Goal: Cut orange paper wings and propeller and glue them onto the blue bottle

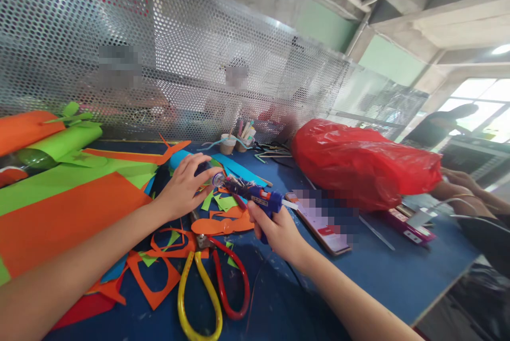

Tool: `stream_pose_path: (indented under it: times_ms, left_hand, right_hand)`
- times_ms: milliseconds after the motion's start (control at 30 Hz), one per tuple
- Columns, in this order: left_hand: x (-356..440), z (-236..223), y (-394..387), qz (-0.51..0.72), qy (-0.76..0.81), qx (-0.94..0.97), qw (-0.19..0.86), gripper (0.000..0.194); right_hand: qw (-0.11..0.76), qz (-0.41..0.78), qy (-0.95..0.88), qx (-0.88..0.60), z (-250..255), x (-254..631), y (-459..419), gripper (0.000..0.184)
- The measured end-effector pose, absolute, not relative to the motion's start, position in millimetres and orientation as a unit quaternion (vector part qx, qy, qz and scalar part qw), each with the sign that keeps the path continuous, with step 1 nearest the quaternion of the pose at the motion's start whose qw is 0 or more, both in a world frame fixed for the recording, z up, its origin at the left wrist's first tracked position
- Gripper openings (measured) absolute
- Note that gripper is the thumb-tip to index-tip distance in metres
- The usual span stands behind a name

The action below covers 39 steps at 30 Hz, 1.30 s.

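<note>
My right hand (277,229) is closed round the grip of a blue glue gun (258,197), whose nozzle points left toward a small dark cylinder with a clear end (210,173). My left hand (185,184) is wrapped over that cylinder and holds it just above the blue table (358,282). Orange paper cut-outs (223,224) lie under both hands. Scissors with one yellow and one red handle (211,282) lie shut in front of me, between my forearms.
Orange and green paper sheets (67,192) cover the table's left side. A red plastic bag (358,163) sits at right, a phone (322,219) before it. Cups of sticks (235,142) stand by the perforated metal screen (159,65). Another person's arm (466,192) rests at far right.
</note>
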<state>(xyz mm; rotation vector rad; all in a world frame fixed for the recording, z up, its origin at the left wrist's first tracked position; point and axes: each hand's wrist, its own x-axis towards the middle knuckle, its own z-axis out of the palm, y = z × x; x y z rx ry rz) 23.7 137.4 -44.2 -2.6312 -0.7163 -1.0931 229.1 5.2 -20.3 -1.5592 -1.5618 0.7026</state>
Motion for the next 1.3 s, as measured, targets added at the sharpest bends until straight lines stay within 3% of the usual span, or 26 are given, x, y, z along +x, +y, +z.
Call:
stream_pose_path:
  times_ms: [1300]
  left_hand:
    - [22.8,-44.4,138.8,-0.371,-0.245,-0.891,0.087,0.037]
  right_hand:
    - [0.42,0.265,-0.618,-0.609,-17.7,232.1,8.5,0.046]
